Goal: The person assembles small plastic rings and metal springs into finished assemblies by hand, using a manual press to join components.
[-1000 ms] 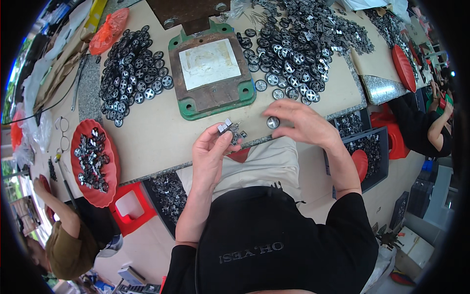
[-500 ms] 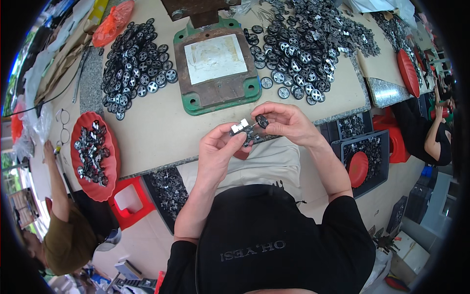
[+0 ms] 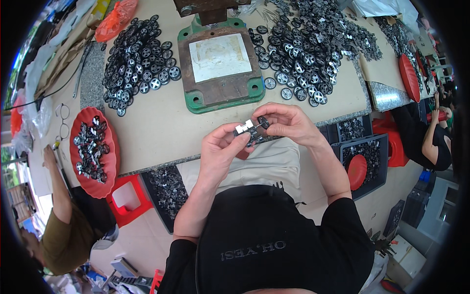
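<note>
My left hand point(image 3: 220, 147) is closed, pinching a small black-and-white plastic part point(image 3: 244, 129) between thumb and fingers. In my right hand point(image 3: 293, 125), thumb and fingertips grip a black toy wheel point(image 3: 263, 122). A thin metal axle runs from the wheel toward the black-and-white part; whether it has entered the part is too small to tell. Both hands are over my lap at the table's near edge, just in front of a green-and-brown press base point(image 3: 223, 100) with a white plate point(image 3: 220, 58) on top.
Heaps of black wheels lie left point(image 3: 142, 66) and right point(image 3: 303, 68) of the press, with small dark parts point(image 3: 360, 39) farther right. A red tray point(image 3: 113, 169) of wheeled assemblies stands at left, near another person's arm point(image 3: 58, 186). Dark bins point(image 3: 374, 179) sit below the table.
The whole view has shifted slightly, with the press appearing a little farther right. Both hands keep their grips; the wheel and the black-and-white part stay close together.
</note>
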{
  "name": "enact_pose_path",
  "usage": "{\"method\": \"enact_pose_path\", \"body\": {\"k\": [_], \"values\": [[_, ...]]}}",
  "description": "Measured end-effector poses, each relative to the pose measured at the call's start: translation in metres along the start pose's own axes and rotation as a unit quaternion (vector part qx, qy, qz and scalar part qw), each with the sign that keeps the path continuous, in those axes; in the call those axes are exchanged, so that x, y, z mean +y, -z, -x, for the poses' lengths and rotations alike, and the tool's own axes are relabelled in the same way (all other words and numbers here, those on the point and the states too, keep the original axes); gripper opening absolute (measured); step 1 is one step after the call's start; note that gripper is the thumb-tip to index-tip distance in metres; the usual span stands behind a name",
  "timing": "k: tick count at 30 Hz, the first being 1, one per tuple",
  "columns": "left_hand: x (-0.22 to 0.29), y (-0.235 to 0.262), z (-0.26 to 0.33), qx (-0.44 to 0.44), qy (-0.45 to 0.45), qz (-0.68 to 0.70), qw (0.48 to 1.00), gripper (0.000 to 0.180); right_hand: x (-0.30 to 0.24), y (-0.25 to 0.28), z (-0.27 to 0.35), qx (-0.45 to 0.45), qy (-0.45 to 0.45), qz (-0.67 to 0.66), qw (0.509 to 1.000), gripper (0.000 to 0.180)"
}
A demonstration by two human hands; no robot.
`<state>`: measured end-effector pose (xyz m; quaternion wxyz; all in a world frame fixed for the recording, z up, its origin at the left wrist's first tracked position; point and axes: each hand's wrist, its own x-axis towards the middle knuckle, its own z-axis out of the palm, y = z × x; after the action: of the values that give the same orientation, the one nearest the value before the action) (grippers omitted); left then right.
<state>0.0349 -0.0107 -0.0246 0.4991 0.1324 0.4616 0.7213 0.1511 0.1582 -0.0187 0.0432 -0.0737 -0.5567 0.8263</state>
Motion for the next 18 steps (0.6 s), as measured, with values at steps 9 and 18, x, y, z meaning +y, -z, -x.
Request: {"method": "enact_pose_path", "body": {"k": [9,18], "values": [[-0.002,0.0,0.0,0.014,-0.011,-0.03,0.999,0.017,-0.005,-0.004,-0.002,0.021,0.023,0.073,0.997,0.031],[-0.01,-0.002,-0.004,0.032,-0.123,-0.091,0.988,0.02,0.003,-0.019,-0.006,0.162,-0.082,0.101,0.978,0.019]]}}
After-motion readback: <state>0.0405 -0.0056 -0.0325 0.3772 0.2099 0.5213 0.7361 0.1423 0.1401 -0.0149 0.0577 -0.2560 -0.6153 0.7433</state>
